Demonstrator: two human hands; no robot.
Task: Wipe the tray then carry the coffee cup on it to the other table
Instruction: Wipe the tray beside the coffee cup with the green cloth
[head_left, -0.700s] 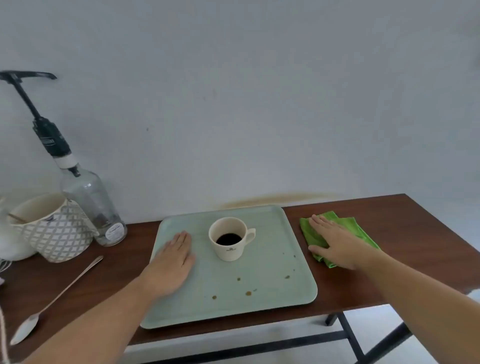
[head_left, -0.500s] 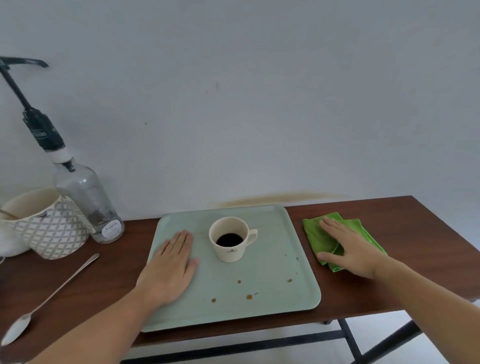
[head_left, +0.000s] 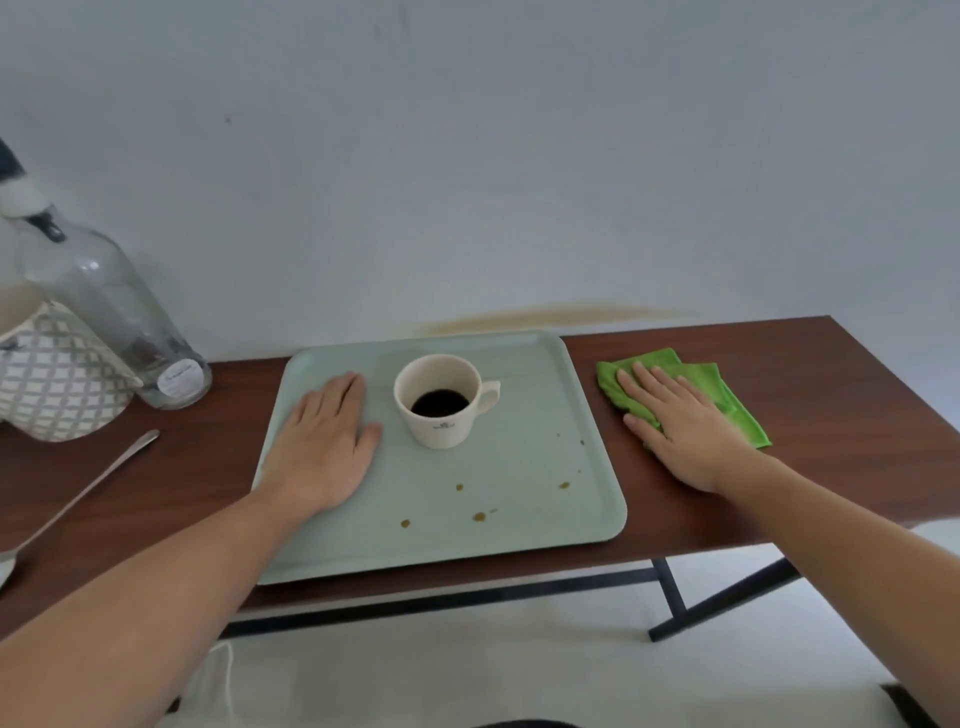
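A pale green tray lies on the dark wooden table. Several brown coffee drops dot its near part. A cream coffee cup with dark coffee stands upright near the tray's far middle, handle to the right. My left hand lies flat on the tray's left side, just left of the cup, fingers together. To the right of the tray a folded green cloth rests on the table. My right hand lies flat on top of the cloth, fingers spread, not gripping it.
At the far left stand a clear glass bottle with a pump top and a patterned white mug. A long metal spoon lies on the table near the left edge. The wall runs just behind the table.
The view has shifted to the right and closer. Both hands keep their places, the left on the tray and the right on the cloth.
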